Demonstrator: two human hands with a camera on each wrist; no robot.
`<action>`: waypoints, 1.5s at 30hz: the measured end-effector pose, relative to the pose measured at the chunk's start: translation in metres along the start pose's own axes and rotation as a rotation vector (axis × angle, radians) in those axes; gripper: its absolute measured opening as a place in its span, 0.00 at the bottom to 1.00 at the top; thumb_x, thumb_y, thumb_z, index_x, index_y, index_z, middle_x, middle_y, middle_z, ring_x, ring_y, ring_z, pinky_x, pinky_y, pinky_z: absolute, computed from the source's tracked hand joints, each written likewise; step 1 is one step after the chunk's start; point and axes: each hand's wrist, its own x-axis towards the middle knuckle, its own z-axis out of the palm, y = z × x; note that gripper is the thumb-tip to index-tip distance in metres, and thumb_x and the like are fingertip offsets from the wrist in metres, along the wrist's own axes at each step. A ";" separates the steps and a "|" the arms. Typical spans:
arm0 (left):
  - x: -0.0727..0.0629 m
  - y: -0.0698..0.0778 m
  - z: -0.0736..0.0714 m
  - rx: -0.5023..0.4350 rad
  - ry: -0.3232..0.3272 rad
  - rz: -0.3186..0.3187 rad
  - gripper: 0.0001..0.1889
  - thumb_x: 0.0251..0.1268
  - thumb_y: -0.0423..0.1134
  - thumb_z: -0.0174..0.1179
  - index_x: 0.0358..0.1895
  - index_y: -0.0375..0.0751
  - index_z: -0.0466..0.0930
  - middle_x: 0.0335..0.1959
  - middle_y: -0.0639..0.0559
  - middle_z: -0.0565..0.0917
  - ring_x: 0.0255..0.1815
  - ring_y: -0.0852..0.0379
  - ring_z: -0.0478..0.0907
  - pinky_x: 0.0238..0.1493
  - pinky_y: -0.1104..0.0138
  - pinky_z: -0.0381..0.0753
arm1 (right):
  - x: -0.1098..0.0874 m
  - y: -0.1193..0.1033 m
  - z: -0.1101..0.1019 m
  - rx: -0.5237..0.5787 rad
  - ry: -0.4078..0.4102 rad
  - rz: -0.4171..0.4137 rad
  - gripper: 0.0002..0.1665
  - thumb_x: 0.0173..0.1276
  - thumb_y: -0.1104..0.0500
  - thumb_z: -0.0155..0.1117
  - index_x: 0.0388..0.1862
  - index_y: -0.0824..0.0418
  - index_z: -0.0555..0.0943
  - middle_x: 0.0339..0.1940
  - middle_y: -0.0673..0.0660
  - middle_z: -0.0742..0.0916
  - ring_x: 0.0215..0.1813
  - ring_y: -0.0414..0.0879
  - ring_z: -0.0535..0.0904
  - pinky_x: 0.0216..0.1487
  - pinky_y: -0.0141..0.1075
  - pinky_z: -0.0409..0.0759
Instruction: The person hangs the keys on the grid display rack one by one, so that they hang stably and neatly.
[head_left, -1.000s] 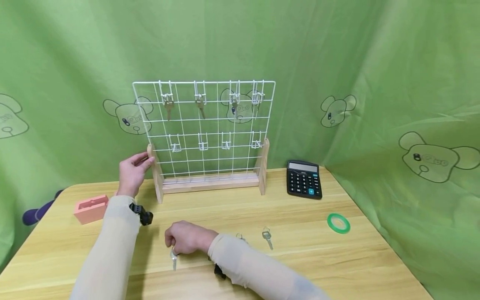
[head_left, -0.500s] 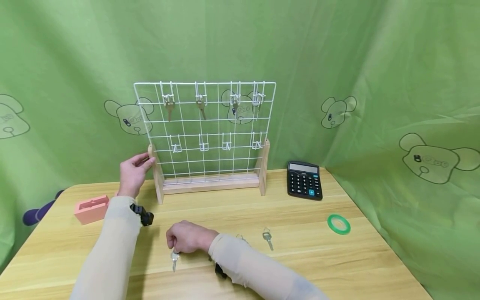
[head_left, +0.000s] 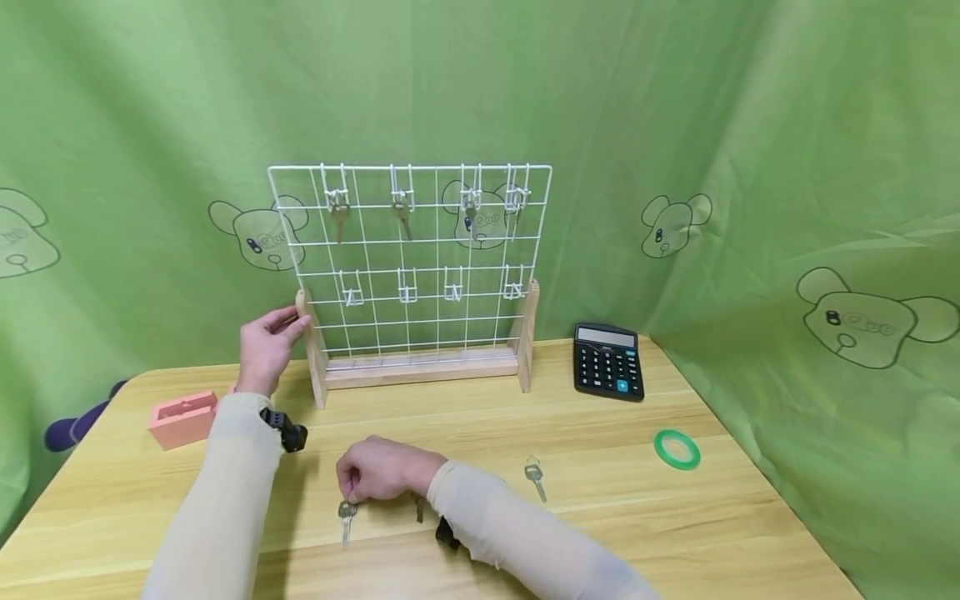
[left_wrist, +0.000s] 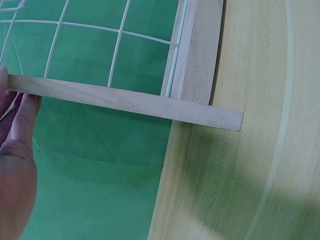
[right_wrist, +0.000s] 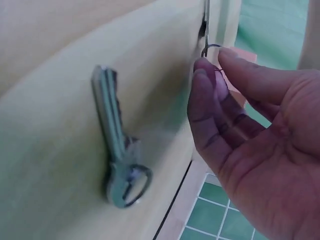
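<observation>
My left hand [head_left: 264, 350] holds the left wooden upright [left_wrist: 125, 102] of a white wire grid rack [head_left: 420, 312], thumb in front and fingers behind. Low over the table, my right hand [head_left: 382, 469] pinches the thin ring of a silver key [head_left: 346, 522] between thumb and fingertips. In the right wrist view that key is seen almost edge-on. Another key [right_wrist: 117, 150] with a ring lies close to the right hand; the head view shows only part of it under the wrist. Farther right lies a key [head_left: 535, 481] with its ring.
Several keys, one a hanging key [head_left: 340, 223], are on the rack's upper hooks; lower hooks [head_left: 407, 293] are bare. A pink box [head_left: 182, 421] stands left, a black calculator [head_left: 608, 361] back right, and a green tape roll [head_left: 677, 449] right. Green curtain [head_left: 600, 100] surrounds the table.
My right hand and forearm have shifted slightly right and away from me. A key shows more under the wrist, while a ring beyond the forearm is now hidden. The left hand stays put.
</observation>
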 end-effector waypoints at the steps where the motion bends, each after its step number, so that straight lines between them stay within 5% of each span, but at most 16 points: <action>1: 0.000 0.000 0.000 0.001 -0.002 0.000 0.24 0.67 0.36 0.65 0.64 0.32 0.73 0.61 0.35 0.77 0.57 0.50 0.78 0.56 0.72 0.79 | -0.001 0.001 -0.002 0.009 0.007 -0.011 0.12 0.63 0.64 0.71 0.25 0.52 0.79 0.21 0.41 0.79 0.27 0.33 0.73 0.31 0.20 0.73; 9: 0.000 -0.001 -0.001 0.012 -0.001 0.006 0.24 0.66 0.37 0.65 0.64 0.32 0.73 0.61 0.35 0.77 0.57 0.50 0.78 0.56 0.72 0.79 | -0.007 0.002 -0.019 0.104 0.079 -0.082 0.08 0.65 0.65 0.69 0.29 0.54 0.81 0.25 0.40 0.81 0.30 0.32 0.76 0.34 0.20 0.76; 20: 0.000 -0.001 -0.001 0.020 0.002 0.019 0.24 0.66 0.37 0.65 0.63 0.32 0.74 0.60 0.35 0.77 0.56 0.50 0.79 0.56 0.71 0.79 | -0.014 0.005 -0.046 0.310 0.185 -0.040 0.07 0.66 0.72 0.64 0.33 0.61 0.83 0.27 0.45 0.84 0.30 0.34 0.80 0.34 0.23 0.82; 45: 0.001 -0.003 -0.002 0.014 0.002 -0.007 0.25 0.66 0.38 0.65 0.64 0.33 0.73 0.62 0.36 0.77 0.59 0.46 0.77 0.56 0.71 0.79 | -0.010 0.008 -0.088 0.427 0.465 0.041 0.06 0.65 0.72 0.65 0.36 0.63 0.84 0.32 0.55 0.86 0.33 0.39 0.82 0.36 0.27 0.84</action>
